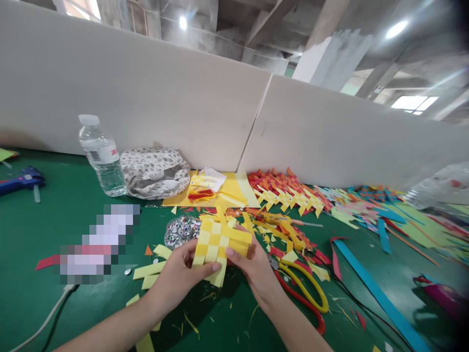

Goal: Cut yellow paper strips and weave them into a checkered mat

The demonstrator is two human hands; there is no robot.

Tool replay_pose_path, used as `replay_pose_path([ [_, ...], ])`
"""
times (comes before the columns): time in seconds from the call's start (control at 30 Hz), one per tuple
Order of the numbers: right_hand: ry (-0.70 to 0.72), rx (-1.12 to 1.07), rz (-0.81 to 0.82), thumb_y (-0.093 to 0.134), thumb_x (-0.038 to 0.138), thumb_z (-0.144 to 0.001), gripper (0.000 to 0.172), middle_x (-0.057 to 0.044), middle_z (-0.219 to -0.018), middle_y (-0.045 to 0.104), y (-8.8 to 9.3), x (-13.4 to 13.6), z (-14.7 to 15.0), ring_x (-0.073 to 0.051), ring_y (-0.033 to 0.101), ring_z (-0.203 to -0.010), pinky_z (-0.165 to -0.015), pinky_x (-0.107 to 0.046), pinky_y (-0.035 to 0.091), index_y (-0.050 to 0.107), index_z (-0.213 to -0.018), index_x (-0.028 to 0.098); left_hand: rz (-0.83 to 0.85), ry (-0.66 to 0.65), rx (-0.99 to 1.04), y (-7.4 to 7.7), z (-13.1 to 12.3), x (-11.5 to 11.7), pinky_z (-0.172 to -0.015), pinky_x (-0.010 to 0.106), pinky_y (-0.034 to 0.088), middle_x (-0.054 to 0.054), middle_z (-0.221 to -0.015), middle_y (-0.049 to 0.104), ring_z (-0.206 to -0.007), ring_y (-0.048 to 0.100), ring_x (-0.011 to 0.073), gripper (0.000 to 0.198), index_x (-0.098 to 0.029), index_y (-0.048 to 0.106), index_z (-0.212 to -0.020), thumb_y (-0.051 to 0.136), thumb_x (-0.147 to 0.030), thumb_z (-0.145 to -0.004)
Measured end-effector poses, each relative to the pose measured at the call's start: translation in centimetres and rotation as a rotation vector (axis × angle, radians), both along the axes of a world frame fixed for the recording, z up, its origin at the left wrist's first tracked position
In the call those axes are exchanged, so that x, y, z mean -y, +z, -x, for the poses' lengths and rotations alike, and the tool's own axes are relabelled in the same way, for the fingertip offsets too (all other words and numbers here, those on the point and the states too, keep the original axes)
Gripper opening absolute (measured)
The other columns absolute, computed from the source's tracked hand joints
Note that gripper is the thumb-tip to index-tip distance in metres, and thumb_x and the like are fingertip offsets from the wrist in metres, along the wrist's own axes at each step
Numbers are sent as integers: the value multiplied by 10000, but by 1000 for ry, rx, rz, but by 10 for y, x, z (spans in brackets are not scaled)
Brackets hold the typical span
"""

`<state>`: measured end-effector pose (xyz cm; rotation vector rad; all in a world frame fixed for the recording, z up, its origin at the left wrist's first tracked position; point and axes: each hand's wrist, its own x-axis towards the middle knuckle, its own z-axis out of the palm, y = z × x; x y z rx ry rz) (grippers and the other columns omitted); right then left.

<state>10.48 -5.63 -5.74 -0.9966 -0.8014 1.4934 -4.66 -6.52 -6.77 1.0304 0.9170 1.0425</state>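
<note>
A woven piece of paper strips (214,242), checked in two shades of yellow, is held up above the green table between both hands. My left hand (183,274) grips its lower left side, the thumb lying across the front. On the right side, my right hand (252,264) pinches the piece with its thumb in front; its other fingers are partly hidden behind the paper. Scissors (306,288) with yellow and red handles lie just right of my right hand. Behind my left hand sits a bag of googly eyes (181,230).
A water bottle (104,159), a patterned cloth bundle (156,171) and woven paper fish (289,193) stand or lie along the partition (164,98). Blue glue gun (22,181) at far left; blue strip (381,293) and cable at right. Paper scraps surround the hands.
</note>
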Motion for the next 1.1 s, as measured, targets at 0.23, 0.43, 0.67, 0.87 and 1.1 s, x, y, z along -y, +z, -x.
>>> replay_pose_path([
  [0.23, 126, -36, -47, 768, 323, -551, 742, -77, -1081, 623, -4, -3, -1, -261, 563, -1012, -864, -411, 441, 425, -1202, 234, 31, 18, 15, 7, 2, 0, -741, 318, 498, 44, -930, 688, -847, 627, 216, 349, -182, 595, -929, 715, -253, -610],
  [0.43, 306, 16, -37, 674, 411, -664, 461, -97, -942, 676, 4, 3, 0, -242, 622, -883, -785, -391, 477, 588, -1045, 165, 69, 106, 68, 16, 3, 0, -740, 314, 510, 42, -948, 692, -850, 637, 216, 372, -184, 594, -931, 732, -243, -590],
  [0.67, 178, 37, -69, 742, 319, -603, 374, -59, -947, 690, 6, 12, 9, -243, 610, -923, -867, -391, 440, 653, -942, 187, 14, 13, 51, 5, -3, 6, -778, 319, 484, 38, -952, 684, -878, 618, 206, 311, -186, 593, -929, 699, -234, -641],
  [0.87, 3, 71, -64, 731, 311, -612, 328, -59, -887, 703, 7, 6, 3, -250, 625, -870, -819, -392, 467, 672, -904, 174, -10, -110, -4, 9, 2, 1, -820, 323, 452, 40, -1003, 657, -920, 596, 205, 412, -209, 560, -991, 721, -246, -614],
  [1.1, 354, 439, -171, 698, 257, -617, 127, 2, -645, 657, 1, 6, -14, -164, 585, -623, -563, -245, 446, 704, -710, 172, -98, -102, -336, 25, 20, -15, -719, 281, 429, 30, -840, 625, -820, 563, 186, 271, -189, 611, -856, 656, -359, -650],
])
